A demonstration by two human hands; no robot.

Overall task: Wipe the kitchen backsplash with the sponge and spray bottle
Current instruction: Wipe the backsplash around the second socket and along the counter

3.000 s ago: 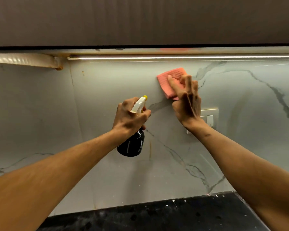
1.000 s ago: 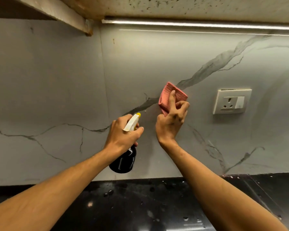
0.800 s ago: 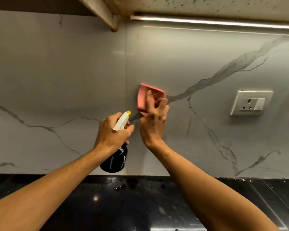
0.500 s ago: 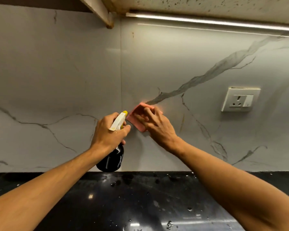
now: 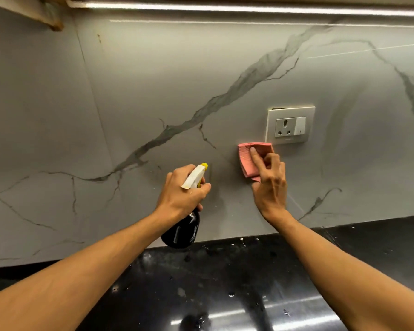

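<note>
Wiping is the step in hand. The right hand (image 5: pixel 270 185) holds the pink sponge (image 5: pixel 247 163) flat against the backsplash (image 5: pixel 153 91), forefinger laid along it and the other fingers curled over its right edge. The sponge sits low on the wall, just below and left of the socket (image 5: pixel 289 125), its top corner almost at the plate. The left hand (image 5: pixel 182 194) grips the bottle (image 5: pixel 184 230) round the neck, nozzle aimed at the wall left of the sponge. Its dark body hangs above the far edge of the black surface (image 5: pixel 225 283). Next, I judge, the sponge should sweep on under the socket, with any spray kept off it.
</note>
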